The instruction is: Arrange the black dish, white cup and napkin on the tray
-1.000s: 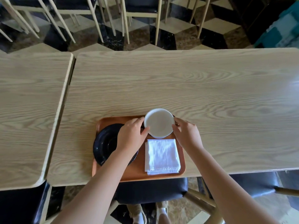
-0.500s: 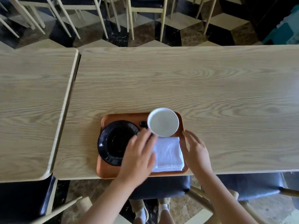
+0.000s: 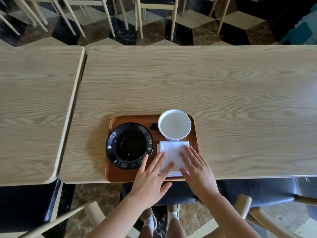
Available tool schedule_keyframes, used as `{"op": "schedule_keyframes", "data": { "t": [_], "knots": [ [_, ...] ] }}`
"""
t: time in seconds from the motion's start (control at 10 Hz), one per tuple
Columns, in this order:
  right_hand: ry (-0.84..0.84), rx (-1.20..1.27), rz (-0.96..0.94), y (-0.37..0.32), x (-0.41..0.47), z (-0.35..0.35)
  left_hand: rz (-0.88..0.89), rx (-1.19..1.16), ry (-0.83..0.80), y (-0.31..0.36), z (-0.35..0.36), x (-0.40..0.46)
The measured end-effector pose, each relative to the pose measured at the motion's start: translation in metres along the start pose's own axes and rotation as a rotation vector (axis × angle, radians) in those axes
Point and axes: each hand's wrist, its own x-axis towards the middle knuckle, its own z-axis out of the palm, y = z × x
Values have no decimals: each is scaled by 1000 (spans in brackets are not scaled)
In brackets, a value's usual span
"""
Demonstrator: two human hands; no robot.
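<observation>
An orange-brown tray (image 3: 130,119) lies at the near edge of the wooden table. On its left sits the black dish (image 3: 129,146). The white cup (image 3: 174,125), with a dark handle on its left, stands at the tray's far right. In front of the cup lies the folded white napkin (image 3: 171,150). My left hand (image 3: 151,179) is flat with fingers spread, fingertips on the napkin's left part. My right hand (image 3: 197,169) lies flat on the napkin's right part. Both hands hold nothing.
A second wooden table (image 3: 34,109) adjoins on the left with a narrow gap. Dark-cushioned chairs (image 3: 257,191) stand under the near edge. Pale chair legs (image 3: 140,18) stand beyond the far edge on a patterned floor.
Both hands have left the white cup and drawn back toward me, and now rest flat on the napkin. The cup stands free on the tray.
</observation>
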Motion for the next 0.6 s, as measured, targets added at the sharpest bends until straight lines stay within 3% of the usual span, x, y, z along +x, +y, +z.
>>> {"op": "schedule_keyframes", "data": {
  "t": [0.2, 0.5, 0.6],
  "knots": [
    [-35, -54, 3, -2, 3, -4, 11, 1, -18, 1, -6, 2],
    [-258, -35, -9, -8, 9, -27, 4, -100, -107, -5, -35, 4],
    [-198, 14, 42, -13, 23, -53, -31, -154, -65, -11, -66, 13]
  ]
}}
